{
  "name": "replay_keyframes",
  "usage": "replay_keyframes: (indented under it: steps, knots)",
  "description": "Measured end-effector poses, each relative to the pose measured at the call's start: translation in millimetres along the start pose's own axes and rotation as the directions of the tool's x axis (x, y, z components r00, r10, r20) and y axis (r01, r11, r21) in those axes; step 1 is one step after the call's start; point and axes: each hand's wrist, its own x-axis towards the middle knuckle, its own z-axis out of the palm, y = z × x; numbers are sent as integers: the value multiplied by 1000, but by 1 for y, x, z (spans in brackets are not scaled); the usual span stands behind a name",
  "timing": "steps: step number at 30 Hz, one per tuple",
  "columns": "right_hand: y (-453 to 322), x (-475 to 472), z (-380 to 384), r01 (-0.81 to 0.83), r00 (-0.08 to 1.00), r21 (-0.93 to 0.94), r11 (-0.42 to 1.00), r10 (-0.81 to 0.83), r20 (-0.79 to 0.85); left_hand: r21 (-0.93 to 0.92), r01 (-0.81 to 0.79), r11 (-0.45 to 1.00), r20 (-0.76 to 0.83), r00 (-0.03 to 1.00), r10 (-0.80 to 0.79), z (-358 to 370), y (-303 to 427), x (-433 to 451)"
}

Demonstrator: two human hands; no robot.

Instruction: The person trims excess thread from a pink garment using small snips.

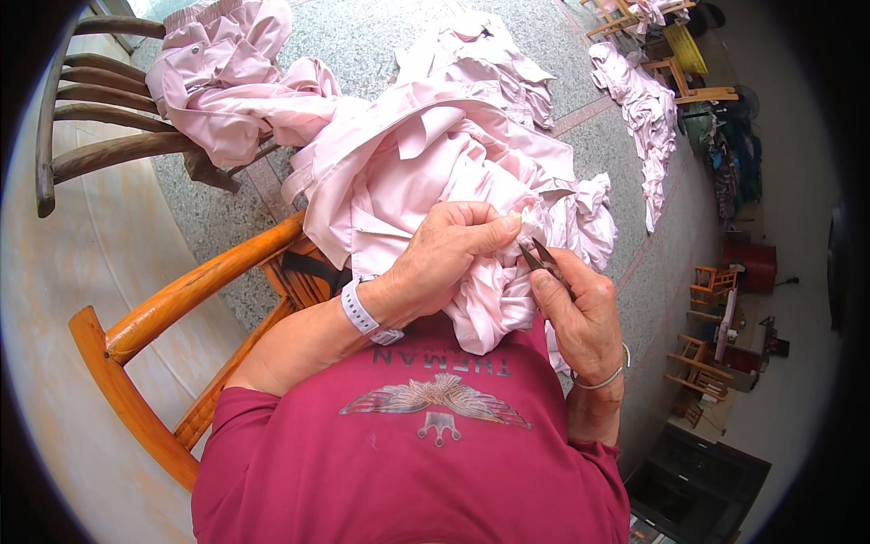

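A pale pink garment (408, 177) with a zipper lies bunched across my lap. My left hand (455, 245) pinches a fold of its cloth between thumb and fingers. In my right hand (578, 306) are small dark thread snips (544, 264), their two blades apart and pointing at the cloth by my left fingertips. Whether a blade touches the fabric I cannot tell. Part of the garment hangs down between my forearms and hides my lap.
More pink garments hang on a dark wooden chair (115, 102) at upper left. Others lie on the speckled floor (326, 34), in a heap (482, 68) ahead and a long pile (639, 122) to the right. An orange wooden chair (197, 292) stands at my left. Small wooden stools (700, 360) are far right.
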Motion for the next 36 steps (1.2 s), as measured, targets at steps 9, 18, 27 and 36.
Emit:
replay_keyframes:
  steps: [9, 18, 27, 36]
  knots:
    - [-1, 2, 1, -18, 1000, 10, 1000, 18, 6, 4, -6, 1000, 16, 1000, 6, -4, -2, 1]
    - [3, 5, 4, 26, 1000, -34, 999, -26, -8, 9, -8, 1000, 19, 1000, 7, -4, 1, 0]
    - [2, 3, 3, 6, 1000, -9, 1000, -6, -3, -1, 8, 1000, 10, 1000, -8, -4, 1, 0]
    - [10, 9, 11, 35, 998, 7, 999, -34, -44, -70, 26, 997, 17, 1000, -25, -3, 2, 0]
